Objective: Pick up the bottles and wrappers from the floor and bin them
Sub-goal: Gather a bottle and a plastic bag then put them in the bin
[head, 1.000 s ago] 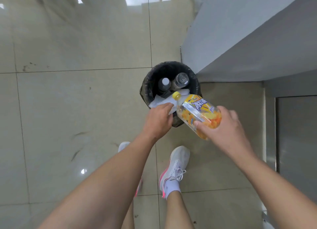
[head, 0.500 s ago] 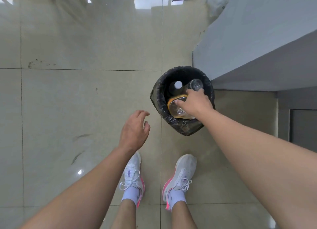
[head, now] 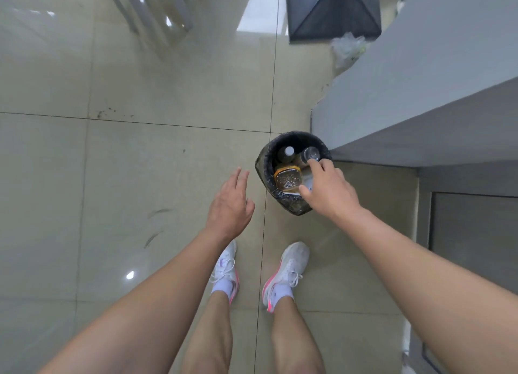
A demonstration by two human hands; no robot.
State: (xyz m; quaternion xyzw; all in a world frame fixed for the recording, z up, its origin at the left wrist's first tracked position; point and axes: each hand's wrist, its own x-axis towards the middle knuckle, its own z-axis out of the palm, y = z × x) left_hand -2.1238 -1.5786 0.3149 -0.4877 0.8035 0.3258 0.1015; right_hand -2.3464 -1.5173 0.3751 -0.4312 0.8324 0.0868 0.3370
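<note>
Orange bottle (head: 288,179) sits bottom-up inside the black-lined bin (head: 290,205), just left of the right hand (head: 329,195), whose loose fingers hold nothing. The left hand (head: 229,205) hovers beside the bin, fingers spread wide.

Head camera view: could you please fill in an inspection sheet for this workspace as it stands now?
Surface: glossy beige tiled floor, with a few dark marks.
Job's things: black-lined bin holds an orange bottle base up, a white-capped bottle, a clear bottle and white paper.
Clutter: crumpled clear plastic on the floor by the ledge.
Hands: left hand open, beside the bin; right hand open over the bin, holding nothing.
Cables: nothing seen.
Surroundings: grey ledge beside the bin; black object farther off; white shoes.
</note>
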